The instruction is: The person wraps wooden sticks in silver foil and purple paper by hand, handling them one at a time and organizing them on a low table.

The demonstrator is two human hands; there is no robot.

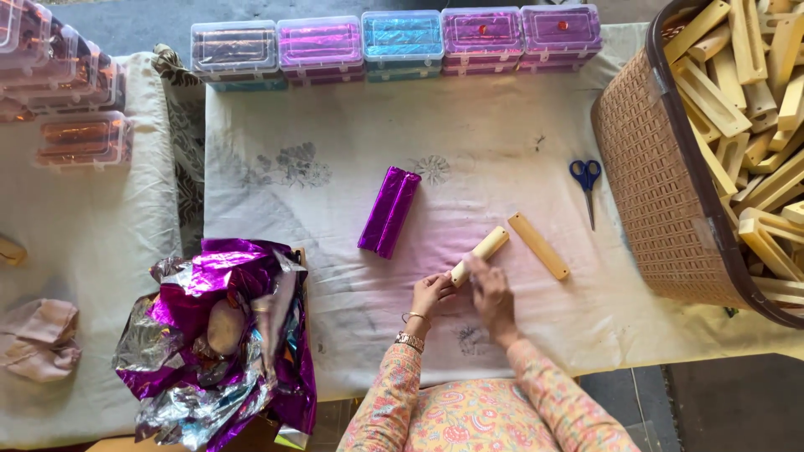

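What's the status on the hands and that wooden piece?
Left hand and right hand both gripping one pale wooden stick on the white cloth. Second wooden bar alongside, apart. Scissors and purple wrapped bundle clear of the hands.

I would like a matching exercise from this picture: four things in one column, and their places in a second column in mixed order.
Things:
1. scissors
2. wooden block
3. crumpled foil
4. wicker basket

Places:
A. at the table's right edge, full of wooden pieces
B. bottom left, in a heap
C. between both hands
D. flat on the cloth, beside the basket

Pairs: 1-D, 2-C, 3-B, 4-A
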